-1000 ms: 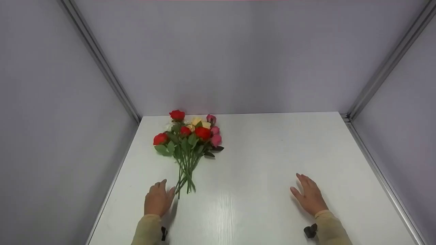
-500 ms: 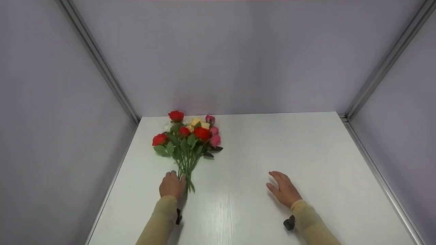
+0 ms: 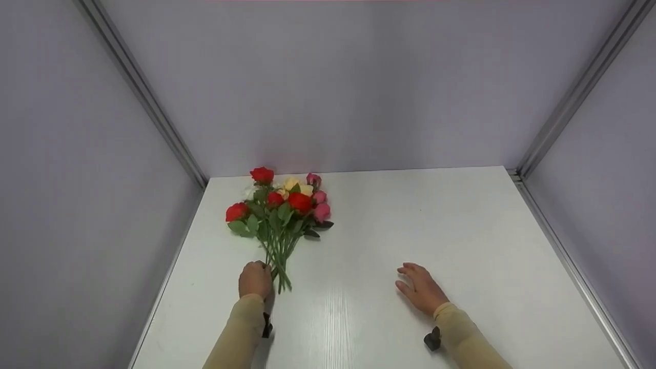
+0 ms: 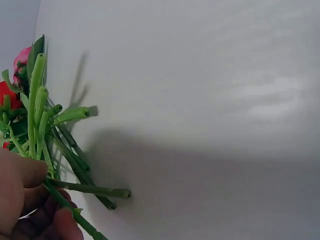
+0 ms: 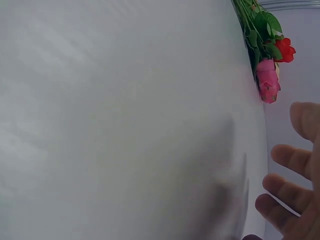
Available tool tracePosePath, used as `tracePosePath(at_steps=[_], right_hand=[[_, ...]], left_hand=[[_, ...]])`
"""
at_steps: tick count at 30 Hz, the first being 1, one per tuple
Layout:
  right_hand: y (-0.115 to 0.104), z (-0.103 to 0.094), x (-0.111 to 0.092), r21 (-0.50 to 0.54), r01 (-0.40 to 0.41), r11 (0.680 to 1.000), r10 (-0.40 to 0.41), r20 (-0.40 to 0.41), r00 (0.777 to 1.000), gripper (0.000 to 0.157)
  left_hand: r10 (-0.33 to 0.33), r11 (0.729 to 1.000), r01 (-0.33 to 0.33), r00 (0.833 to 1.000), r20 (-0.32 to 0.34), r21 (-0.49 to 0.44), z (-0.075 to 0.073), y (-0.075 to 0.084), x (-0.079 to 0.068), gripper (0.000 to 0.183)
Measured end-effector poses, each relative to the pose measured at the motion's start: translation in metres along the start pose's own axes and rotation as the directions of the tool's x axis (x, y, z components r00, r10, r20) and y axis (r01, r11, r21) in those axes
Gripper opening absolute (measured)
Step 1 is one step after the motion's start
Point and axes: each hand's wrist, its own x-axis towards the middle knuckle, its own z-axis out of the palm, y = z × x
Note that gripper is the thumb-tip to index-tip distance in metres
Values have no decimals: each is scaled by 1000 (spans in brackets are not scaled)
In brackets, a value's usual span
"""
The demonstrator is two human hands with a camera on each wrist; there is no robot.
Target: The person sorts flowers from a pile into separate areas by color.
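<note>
A bunch of roses (image 3: 300, 203) in red, pink, yellow and white lies at the back left of the white table, stems towards me. At the lower end of the stems (image 3: 279, 256), my left hand (image 3: 254, 280) pinches a rose stem between thumb and curled fingers. The left wrist view shows a thin dark green stem (image 4: 86, 227) coming out of that grip, with other cut stem ends (image 4: 72, 116) spread beside it. Whether the fingers hold more than one stem is hard to tell. My right hand (image 3: 423, 290) hovers over the table at right, fingers loosely bent, holding nothing.
The white table (image 3: 369, 230) meets a grey back wall (image 3: 359, 87) just behind the flower heads. Grey side panels (image 3: 92, 205) with metal frame strips stand to the left and right. A small black device (image 3: 432, 339) sits at the right wrist.
My left hand has moved right and forward onto the stems, and its fingers have closed there. The right hand has come inward to the left. The flowers lie nearly as before.
</note>
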Motion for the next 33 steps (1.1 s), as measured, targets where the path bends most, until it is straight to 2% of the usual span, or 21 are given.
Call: tracePosePath(at_steps=[4,7,10,12,14,16,18,19,22,24,26,29,33], right_hand=[[2,-1,-1,21,-15,1000,15,5,1000,42],[2,-2,-1,31,-26,999,25,11,1000,41],[-2,-4,0,34,-11,999,11,15,1000,40],[-6,-5,0,38,-1,999,0,18,1000,39],[-12,-7,1,48,18,999,-19,14,1000,37],[-20,-7,3,65,34,997,-35,17,999,37],[-29,-6,5,79,55,995,-56,21,998,37],[-34,-5,6,85,66,994,-68,26,997,37],[-51,-3,12,108,95,990,-101,47,994,39],[-62,-1,16,121,106,987,-113,58,992,41],[-74,1,19,142,102,985,-113,69,991,41],[-89,1,23,182,87,980,-102,77,992,40],[-103,-1,25,247,70,966,-92,79,993,37]], left_hand=[[74,996,-70,994,-84,53,-1,-1,-1,15],[105,993,-99,989,-103,61,-5,0,-2,14],[72,996,-71,997,5,-46,-13,11,-6,15],[58,990,-46,995,81,-137,-17,22,-9,18],[54,972,-16,986,156,-236,-18,33,-12,22],[54,946,13,979,197,-324,-17,43,-14,23],[44,900,72,966,253,-431,-13,52,-15,25],[36,864,115,957,288,-490,-10,56,-15,26],[26,736,242,923,383,-632,0,71,-16,29],[42,653,296,905,424,-697,6,83,-18,30],[68,587,333,888,454,-738,12,95,-21,30],[101,510,370,871,481,-777,21,114,-24,28],[111,445,412,856,505,-795,32,133,-25,28]])
